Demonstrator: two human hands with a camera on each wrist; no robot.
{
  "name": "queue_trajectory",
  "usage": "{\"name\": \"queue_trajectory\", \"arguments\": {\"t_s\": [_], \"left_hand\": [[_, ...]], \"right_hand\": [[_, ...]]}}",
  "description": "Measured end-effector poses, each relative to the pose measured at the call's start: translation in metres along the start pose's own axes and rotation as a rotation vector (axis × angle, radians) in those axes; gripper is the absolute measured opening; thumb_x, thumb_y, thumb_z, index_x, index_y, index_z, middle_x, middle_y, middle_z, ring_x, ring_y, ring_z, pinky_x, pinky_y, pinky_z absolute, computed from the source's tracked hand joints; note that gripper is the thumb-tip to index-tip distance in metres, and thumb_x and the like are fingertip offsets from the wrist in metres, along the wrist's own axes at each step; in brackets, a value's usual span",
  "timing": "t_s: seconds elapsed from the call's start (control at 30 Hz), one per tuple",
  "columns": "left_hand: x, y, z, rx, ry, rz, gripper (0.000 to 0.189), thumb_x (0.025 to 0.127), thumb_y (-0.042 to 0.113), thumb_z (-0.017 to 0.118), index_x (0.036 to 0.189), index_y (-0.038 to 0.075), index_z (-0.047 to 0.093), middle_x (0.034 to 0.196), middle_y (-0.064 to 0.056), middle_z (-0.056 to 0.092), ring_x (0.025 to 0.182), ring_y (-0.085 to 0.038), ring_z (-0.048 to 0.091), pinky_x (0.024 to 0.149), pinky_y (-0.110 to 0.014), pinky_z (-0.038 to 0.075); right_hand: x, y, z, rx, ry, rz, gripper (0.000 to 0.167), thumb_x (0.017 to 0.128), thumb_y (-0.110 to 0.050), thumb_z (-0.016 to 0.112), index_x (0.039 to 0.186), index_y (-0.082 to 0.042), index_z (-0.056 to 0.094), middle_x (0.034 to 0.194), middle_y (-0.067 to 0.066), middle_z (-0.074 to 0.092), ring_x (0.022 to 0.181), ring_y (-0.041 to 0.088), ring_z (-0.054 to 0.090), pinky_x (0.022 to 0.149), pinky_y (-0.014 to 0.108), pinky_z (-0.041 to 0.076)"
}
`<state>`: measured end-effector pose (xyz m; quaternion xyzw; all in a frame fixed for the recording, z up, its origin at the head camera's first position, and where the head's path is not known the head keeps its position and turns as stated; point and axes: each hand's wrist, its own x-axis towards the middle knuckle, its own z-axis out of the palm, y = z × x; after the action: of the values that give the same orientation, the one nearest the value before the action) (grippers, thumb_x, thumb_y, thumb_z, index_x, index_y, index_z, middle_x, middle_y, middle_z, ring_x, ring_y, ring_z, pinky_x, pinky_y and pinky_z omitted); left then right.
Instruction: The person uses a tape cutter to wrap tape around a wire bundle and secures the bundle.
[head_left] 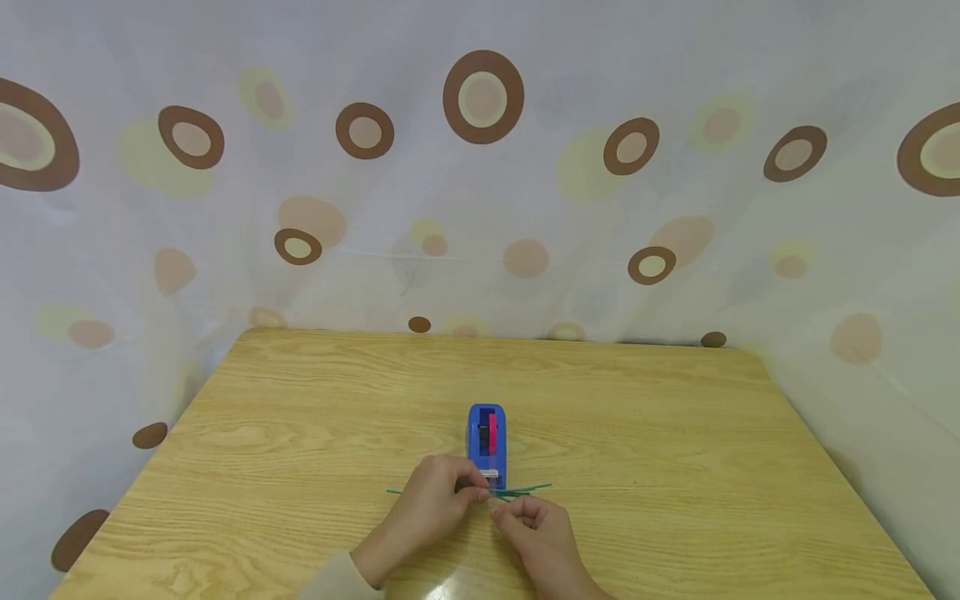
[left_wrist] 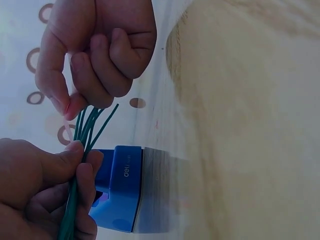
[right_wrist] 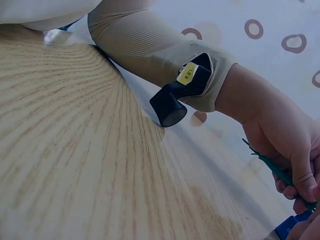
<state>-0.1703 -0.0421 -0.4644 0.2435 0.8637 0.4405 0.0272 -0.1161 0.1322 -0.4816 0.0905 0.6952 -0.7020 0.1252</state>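
Note:
A bundle of thin green strands [left_wrist: 90, 127], perhaps wires or stems, passes through my left hand [head_left: 435, 496], which grips it between thumb and fingers. The ends fan out past the fingertips. My right hand [head_left: 540, 529] is just to the right, its thumb and index finger pinching a narrow clear strip [left_wrist: 68, 129] that looks like tape. That strip reaches down to the left thumb at the bundle. Right behind both hands stands a blue tape dispenser [head_left: 487, 442] with a pink roll core. Fingers hide part of the strip.
The wood-grain table [head_left: 645, 433] spreads out on both sides of the hands. A pale curtain [head_left: 570, 200] with brown rings hangs behind and beside it. A small black camera [right_wrist: 172, 107] is strapped to the left wrist.

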Motion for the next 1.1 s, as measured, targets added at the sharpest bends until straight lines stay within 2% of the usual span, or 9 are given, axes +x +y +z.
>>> {"name": "queue_trajectory", "arguments": {"t_s": [0.43,0.87,1.1], "left_hand": [[-0.0004,-0.0007,-0.0010,-0.017,-0.023,-0.018,0.012,0.087,0.004,0.074,0.081,0.015,0.076,0.082,0.012,0.069,0.078,-0.002,0.061,0.068,-0.021,0.051],[-0.0014,-0.0023,-0.0009,-0.005,-0.051,0.012,0.012,0.087,0.006,0.075,0.079,0.016,0.075,0.080,0.014,0.067,0.074,0.000,0.058,0.066,-0.021,0.049],[-0.0029,-0.0005,-0.0019,-0.024,-0.063,-0.002,0.012,0.087,0.006,0.075,0.079,0.015,0.074,0.080,0.013,0.067,0.074,-0.001,0.058,0.066,-0.021,0.050]], "right_hand": [[0.0013,0.0021,0.0000,-0.034,0.013,0.003,0.014,0.092,-0.016,0.069,0.089,-0.003,0.069,0.068,-0.005,0.058,0.063,0.010,0.044,0.055,0.021,0.036],[-0.0008,0.0024,0.0021,-0.012,0.033,-0.021,0.017,0.090,-0.016,0.071,0.088,0.000,0.070,0.061,-0.006,0.053,0.053,0.006,0.039,0.049,0.019,0.033],[-0.0026,0.0018,0.0025,-0.022,0.034,-0.029,0.020,0.090,-0.019,0.073,0.087,0.000,0.070,0.057,-0.007,0.051,0.049,0.005,0.037,0.046,0.019,0.032]]}}
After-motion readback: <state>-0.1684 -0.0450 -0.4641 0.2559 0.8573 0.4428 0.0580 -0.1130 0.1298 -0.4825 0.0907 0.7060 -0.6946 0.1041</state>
